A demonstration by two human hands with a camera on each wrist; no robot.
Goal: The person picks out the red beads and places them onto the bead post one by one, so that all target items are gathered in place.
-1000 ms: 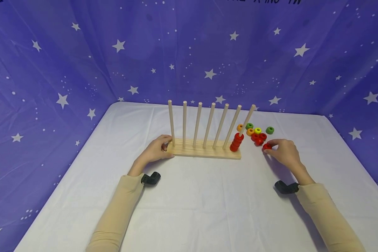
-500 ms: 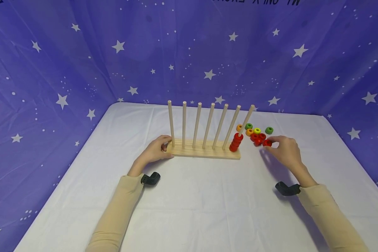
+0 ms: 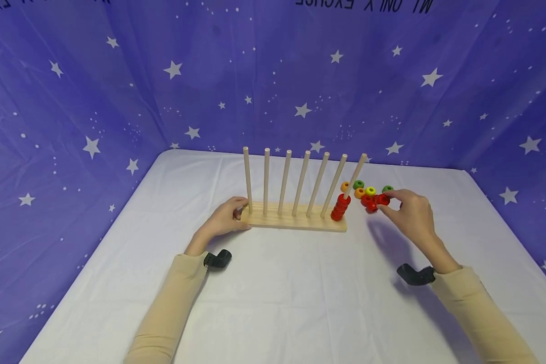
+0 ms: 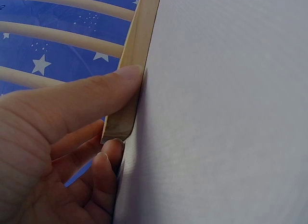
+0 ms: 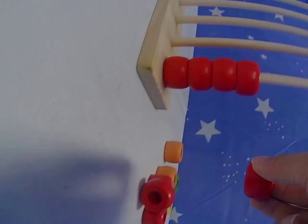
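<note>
My left hand [image 3: 223,217] grips the left end of a wooden peg rack [image 3: 296,218], thumb on its front edge and fingers at the end, as the left wrist view shows. Several upright pegs stand in its base [image 4: 130,94]. The rightmost peg carries a stack of red beads [image 5: 211,73]; its upper part is bare. To the right of the rack, my right hand [image 3: 411,216] pinches a red bead [image 5: 258,183] between thumb and fingers. In the right wrist view that bead is apart from the loose beads and raised off the table.
Behind and left of my right hand lie loose beads: red [image 3: 371,207], orange [image 3: 359,193], yellow [image 3: 370,191] and green [image 3: 358,185]. A white cloth [image 3: 277,293] covers the table. Star-patterned blue fabric [image 3: 273,76] hangs behind and at the sides.
My right hand has lifted the red bead and shifted it slightly away and left, so that it now overlaps the loose beads in the head view. The left hand stays on the rack.
</note>
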